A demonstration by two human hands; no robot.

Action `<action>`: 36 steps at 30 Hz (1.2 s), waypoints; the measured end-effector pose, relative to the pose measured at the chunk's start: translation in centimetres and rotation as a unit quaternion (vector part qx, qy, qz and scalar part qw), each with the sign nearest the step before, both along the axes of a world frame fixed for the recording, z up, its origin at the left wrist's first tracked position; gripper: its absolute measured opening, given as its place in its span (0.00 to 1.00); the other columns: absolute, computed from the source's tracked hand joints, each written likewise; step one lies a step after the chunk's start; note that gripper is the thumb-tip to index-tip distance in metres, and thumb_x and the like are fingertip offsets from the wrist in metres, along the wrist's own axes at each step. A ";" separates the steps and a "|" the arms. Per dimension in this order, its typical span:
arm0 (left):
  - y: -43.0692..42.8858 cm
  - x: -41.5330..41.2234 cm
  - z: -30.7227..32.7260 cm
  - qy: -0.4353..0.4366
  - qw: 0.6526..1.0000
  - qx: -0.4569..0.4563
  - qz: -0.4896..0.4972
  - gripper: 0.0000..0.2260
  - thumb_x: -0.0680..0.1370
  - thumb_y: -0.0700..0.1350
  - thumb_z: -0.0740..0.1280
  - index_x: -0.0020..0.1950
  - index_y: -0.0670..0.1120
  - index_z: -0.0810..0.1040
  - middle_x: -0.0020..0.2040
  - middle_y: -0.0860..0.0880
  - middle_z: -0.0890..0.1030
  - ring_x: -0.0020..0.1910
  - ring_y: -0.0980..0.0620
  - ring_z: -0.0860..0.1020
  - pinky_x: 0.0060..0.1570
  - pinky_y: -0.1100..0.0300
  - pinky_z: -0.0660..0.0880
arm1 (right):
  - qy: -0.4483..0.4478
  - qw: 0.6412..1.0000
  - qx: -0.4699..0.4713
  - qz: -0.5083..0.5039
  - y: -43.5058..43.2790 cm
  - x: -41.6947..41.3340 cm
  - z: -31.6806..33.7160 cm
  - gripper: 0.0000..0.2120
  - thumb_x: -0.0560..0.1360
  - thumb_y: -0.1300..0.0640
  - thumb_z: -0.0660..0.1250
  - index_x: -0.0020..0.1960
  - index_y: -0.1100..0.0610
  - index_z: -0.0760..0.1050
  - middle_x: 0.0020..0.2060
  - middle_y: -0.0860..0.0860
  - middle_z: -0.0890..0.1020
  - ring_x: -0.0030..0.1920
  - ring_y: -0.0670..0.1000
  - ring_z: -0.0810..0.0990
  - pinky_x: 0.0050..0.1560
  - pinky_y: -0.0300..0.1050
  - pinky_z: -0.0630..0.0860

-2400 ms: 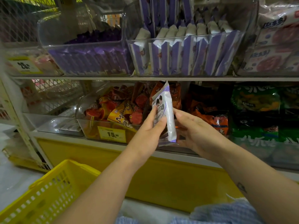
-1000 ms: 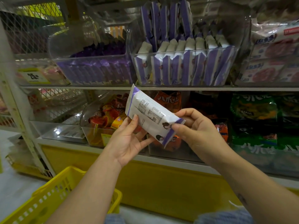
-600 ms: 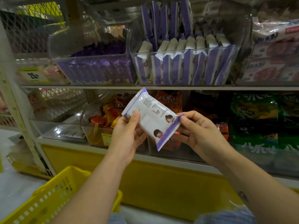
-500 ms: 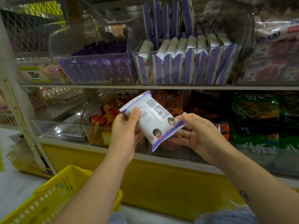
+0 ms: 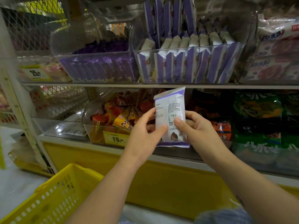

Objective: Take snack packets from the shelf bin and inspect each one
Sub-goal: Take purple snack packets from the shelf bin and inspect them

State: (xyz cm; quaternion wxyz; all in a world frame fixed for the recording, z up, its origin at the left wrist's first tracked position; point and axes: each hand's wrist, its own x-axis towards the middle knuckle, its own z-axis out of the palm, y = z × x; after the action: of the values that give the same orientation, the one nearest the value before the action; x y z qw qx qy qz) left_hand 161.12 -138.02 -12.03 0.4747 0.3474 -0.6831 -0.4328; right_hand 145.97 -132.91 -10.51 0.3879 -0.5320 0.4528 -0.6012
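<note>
I hold one white snack packet with purple ends (image 5: 169, 110) upright in front of the lower shelf, its printed back facing me. My left hand (image 5: 145, 135) grips its left edge, thumb on the face. My right hand (image 5: 195, 130) grips its right side, thumb pressed on the print. Directly above, a clear shelf bin (image 5: 187, 47) holds several matching purple and white packets standing on edge.
A second clear bin (image 5: 90, 54) with purple packets stands left of it. The lower shelf carries a bin of orange and red snacks (image 5: 116, 117) with a yellow price tag, plus dark and green bags (image 5: 258, 113) to the right. A yellow basket (image 5: 53, 196) sits low left.
The packet has turned from tilted sideways to upright, back side toward me. Both hands shifted their grip to its two side edges and moved slightly right.
</note>
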 end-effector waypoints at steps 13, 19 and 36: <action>0.5 -0.5 -0.4 -0.014 1.000 0.015 -0.013 0.42 0.73 0.40 0.72 0.79 0.57 0.52 0.62 0.60 0.77 0.54 0.64 0.80 0.48 0.66 0.79 | 0.126 0.987 -0.093 -0.031 0.6 0.5 -0.2 0.13 0.76 0.52 0.69 0.55 0.37 0.72 0.45 0.33 0.81 0.43 0.38 0.82 0.36 0.32 0.78; -0.1 0.0 -0.1 0.060 0.998 0.033 -0.006 0.34 0.68 0.42 0.66 0.75 0.50 0.66 0.59 0.52 0.82 0.56 0.54 0.81 0.52 0.53 0.81 | 0.135 0.986 -0.099 -0.008 0.8 0.4 0.0 0.14 0.76 0.52 0.68 0.57 0.38 0.72 0.48 0.35 0.81 0.45 0.40 0.83 0.39 0.34 0.79; 0.3 0.8 0.9 0.123 0.992 0.003 -0.007 0.21 0.74 0.52 0.64 0.66 0.51 0.75 0.54 0.49 0.84 0.53 0.48 0.83 0.47 0.56 0.81 | 0.164 0.979 -0.119 0.003 1.4 0.9 0.7 0.15 0.72 0.46 0.66 0.57 0.37 0.71 0.49 0.34 0.81 0.44 0.40 0.83 0.38 0.36 0.80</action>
State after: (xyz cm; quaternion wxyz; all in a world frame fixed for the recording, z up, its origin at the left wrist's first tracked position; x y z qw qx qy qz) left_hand 161.92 -137.76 -11.13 0.5509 0.2881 -0.6209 -0.4775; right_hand 146.88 -131.50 -9.85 0.2443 -0.6672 0.4342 -0.5538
